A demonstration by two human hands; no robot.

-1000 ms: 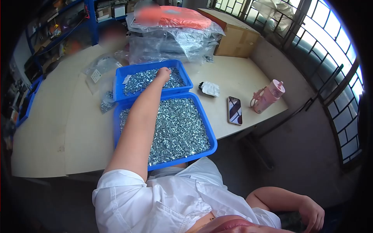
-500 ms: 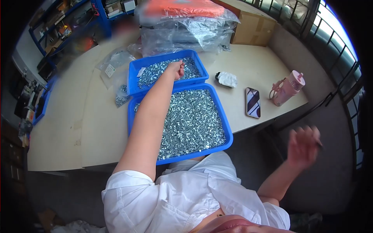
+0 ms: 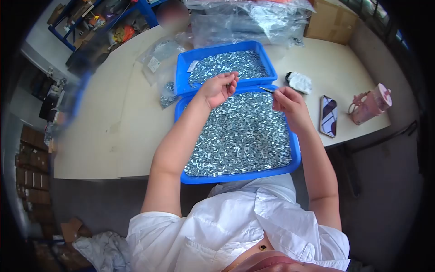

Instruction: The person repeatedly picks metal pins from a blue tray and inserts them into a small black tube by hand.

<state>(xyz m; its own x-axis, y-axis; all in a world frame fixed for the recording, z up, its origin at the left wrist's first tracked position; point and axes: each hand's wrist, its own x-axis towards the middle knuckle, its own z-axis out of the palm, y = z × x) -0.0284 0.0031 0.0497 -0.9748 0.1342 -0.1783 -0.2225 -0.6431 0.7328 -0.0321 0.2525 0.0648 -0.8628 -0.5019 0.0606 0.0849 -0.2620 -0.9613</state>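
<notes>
Over the large blue plastic tray (image 3: 242,176), the left hand (image 3: 217,92) curls, contents unverifiable, and the right hand (image 3: 292,105) grips a slim pointed tool (image 3: 266,89); the tray's small silvery metal pieces (image 3: 240,136) appear light, rigid, slippery, best pinched mid-length.

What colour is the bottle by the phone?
The bottle is pink, seen best in the head view.

Pale surface (image 3: 97,140) with rounded edge, grey wall (image 3: 387,63), barred window (image 3: 385,22) upper right, blue-framed shelving (image 3: 68,38), dark floor (image 3: 104,197).
</notes>
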